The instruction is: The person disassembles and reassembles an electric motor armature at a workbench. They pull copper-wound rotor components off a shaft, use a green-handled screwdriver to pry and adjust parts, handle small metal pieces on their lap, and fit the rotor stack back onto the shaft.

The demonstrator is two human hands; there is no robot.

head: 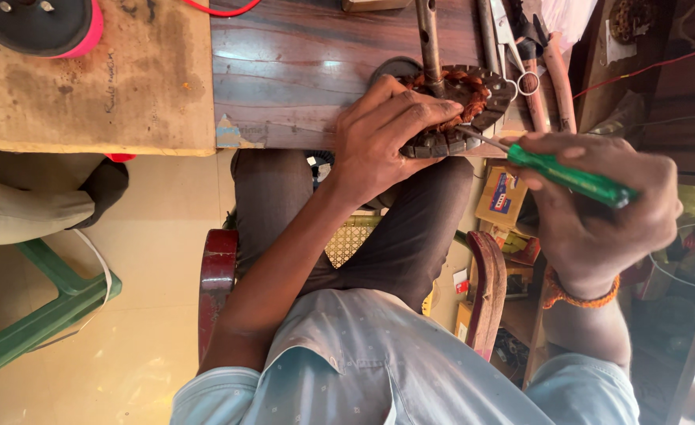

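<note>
A round motor stator (pixel 485 106) with copper-coloured windings and a metal shaft (pixel 428 39) lies at the near edge of a dark wooden table (pixel 300 71). My left hand (pixel 383 134) lies over its left side and grips it. My right hand (pixel 603 216) holds a screwdriver with a green handle (pixel 572 177). Its metal tip points left and touches the stator's rim near the windings.
Scissors (pixel 513 47) and other tools lie behind the stator. A black and pink disc (pixel 36 24) sits on a worn board at top left. A green plastic stool (pixel 40 307) and another person's trouser leg (pixel 17 208) are at left. Wooden chair arms (pixel 485 283) flank my lap.
</note>
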